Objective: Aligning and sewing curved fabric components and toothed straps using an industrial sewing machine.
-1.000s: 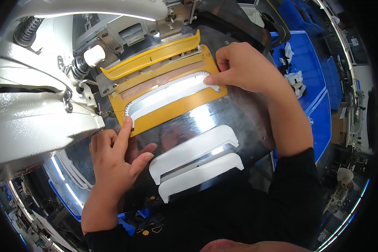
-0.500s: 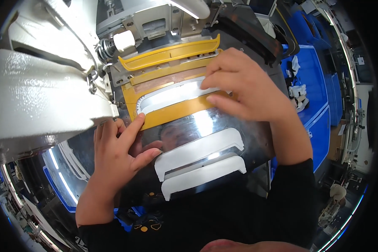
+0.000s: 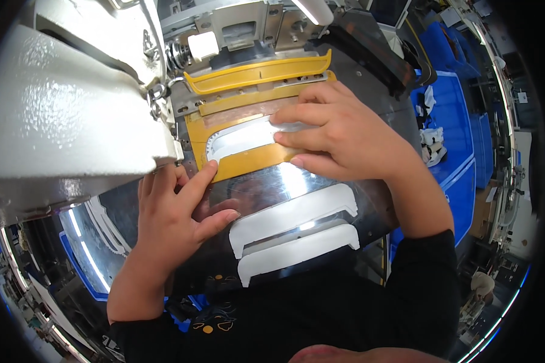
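Note:
A flat yellow template plate (image 3: pixel 248 166) lies under the machine, with a long white curved piece (image 3: pixel 242 140) in its slot. The fingers of my right hand (image 3: pixel 357 136) are spread across the right part of that piece and hide its right end; the thumb rests at the plate's near edge. At the plate's near left corner, my left hand (image 3: pixel 172 212) touches with a stretched index finger. Its thumb points right, and the other fingers are partly hidden beside the machine head. Two more white curved pieces, one farther (image 3: pixel 293 215) and one nearer (image 3: pixel 300 251), lie on the shiny table.
The white machine head (image 3: pixel 85 109) fills the upper left, close to my left hand. Behind the plate stands a raised yellow curved bar (image 3: pixel 260 75) on a metal clamp. Blue bins (image 3: pixel 457 121) with scraps stand at the right.
My right hand has come left and its fingers have straightened and spread on the white piece. The left index finger stays at the plate's corner. The view has shifted slightly.

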The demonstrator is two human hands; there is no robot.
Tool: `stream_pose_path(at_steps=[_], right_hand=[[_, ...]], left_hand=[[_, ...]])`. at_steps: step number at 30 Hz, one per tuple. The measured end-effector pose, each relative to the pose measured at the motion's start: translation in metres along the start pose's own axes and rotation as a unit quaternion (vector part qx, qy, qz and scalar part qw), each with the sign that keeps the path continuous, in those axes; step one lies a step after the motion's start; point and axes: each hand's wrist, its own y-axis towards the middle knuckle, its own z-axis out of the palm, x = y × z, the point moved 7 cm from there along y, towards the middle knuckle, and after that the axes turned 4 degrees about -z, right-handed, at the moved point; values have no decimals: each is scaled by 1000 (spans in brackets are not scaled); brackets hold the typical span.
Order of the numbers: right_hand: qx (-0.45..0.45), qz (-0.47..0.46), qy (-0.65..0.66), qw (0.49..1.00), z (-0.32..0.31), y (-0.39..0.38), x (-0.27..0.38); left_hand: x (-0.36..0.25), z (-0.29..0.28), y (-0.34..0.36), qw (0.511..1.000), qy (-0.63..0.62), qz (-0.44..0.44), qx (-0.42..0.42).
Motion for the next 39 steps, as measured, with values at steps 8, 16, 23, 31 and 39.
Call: stream_pose_path(at_steps=[8, 16, 23, 31, 39], right_hand=[[-1, -2, 21, 1000, 1, 6, -2], [-78, -9, 1, 997, -6, -4, -6], [-143, -3, 105, 984, -21, -8, 3], [32, -33, 273, 961, 22, 5, 54], [11, -13, 245, 969, 15, 6, 44]], left_hand=[[-5, -2, -3, 999, 11, 31, -30], [-42, 8, -14, 991, -98, 78, 46], [-36, 15, -13, 990, -115, 65, 50], [-39, 10, -10, 988, -102, 110, 22], [-37, 1, -9, 958, -258, 125, 22]])
